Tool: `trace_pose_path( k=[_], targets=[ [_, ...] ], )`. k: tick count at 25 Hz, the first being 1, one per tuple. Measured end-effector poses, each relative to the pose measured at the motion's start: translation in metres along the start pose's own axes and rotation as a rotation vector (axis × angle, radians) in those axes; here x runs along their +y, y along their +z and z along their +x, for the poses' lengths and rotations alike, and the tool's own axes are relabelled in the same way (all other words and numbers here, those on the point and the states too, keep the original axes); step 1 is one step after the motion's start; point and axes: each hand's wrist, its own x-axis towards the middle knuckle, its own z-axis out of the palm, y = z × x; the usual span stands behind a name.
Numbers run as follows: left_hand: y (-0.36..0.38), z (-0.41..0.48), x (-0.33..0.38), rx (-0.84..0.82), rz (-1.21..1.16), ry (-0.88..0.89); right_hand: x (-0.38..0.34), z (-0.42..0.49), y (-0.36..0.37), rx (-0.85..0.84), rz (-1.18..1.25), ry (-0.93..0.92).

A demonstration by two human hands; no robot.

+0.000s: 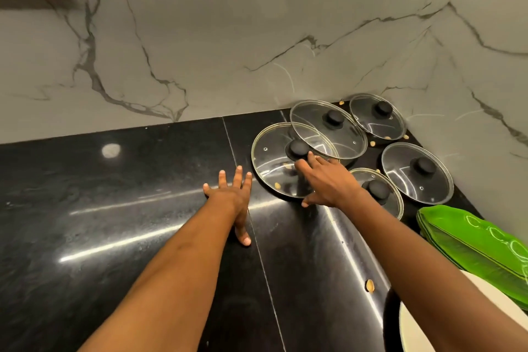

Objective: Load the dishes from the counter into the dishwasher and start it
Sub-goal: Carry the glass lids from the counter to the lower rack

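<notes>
The hands were both spread and held nothing. The left hand [231, 194] lay flat, fingers straight, on the black polished stone table [114, 208]. The right hand [328, 183] stretched forward with its fingers extended towards the black round knob [298, 148] of the large round glass lid [271, 157]. Whether the fingertips had reached the knob could not be told.

That lid lay flat on the table, and a second glass lid with a black knob [311, 120] leaned tilted across its far edge. This was the main hazard: lifting the lower lid by its knob would probably take away the upper one's support, so that it would slide or drop onto the stone and chip. A one-handed pinch on a smooth knob might also let the heavy glass swing and slip.

The small glass lid [391, 203] under the right wrist could be knocked by the forearm. Two more glass lids, one at the back corner [368, 123] and one on the right [400, 174], sat near enough to be struck by a swinging rim. Scattered tan crumbs [370, 286] suggested the lids were soiled, perhaps greasy.

Nearer the person lay green leaf-shaped plastic trays [471, 240] and a white round plate [414, 328]. The dishwasher was not in view, so nothing seemed loaded yet.
</notes>
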Motion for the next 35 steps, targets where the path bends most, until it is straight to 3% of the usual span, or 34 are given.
trace_pose_path(
  k=[7,11,15,22,26,35],
  targets=[
    [0.0,-0.004,0.0,-0.021,0.01,-0.002,-0.016,-0.004,-0.003,0.164,-0.261,-0.17],
    [-0.001,-0.004,0.001,-0.02,0.009,-0.007,-0.02,-0.009,0.01,0.407,-0.268,-0.303],
    [-0.001,-0.003,0.0,-0.026,0.016,-0.012,-0.009,-0.009,0.008,0.436,-0.278,-0.395],
    [0.0,-0.001,-0.001,-0.024,0.005,-0.008,-0.015,0.005,-0.011,0.493,-0.362,-0.256],
    [-0.001,-0.001,0.0,-0.026,0.008,-0.006,-0.017,0.011,-0.02,0.666,-0.397,-0.202],
    [0.0,-0.001,-0.002,-0.022,-0.005,-0.007,-0.034,0.042,-0.06,0.921,-0.179,-0.209]
  ],
)
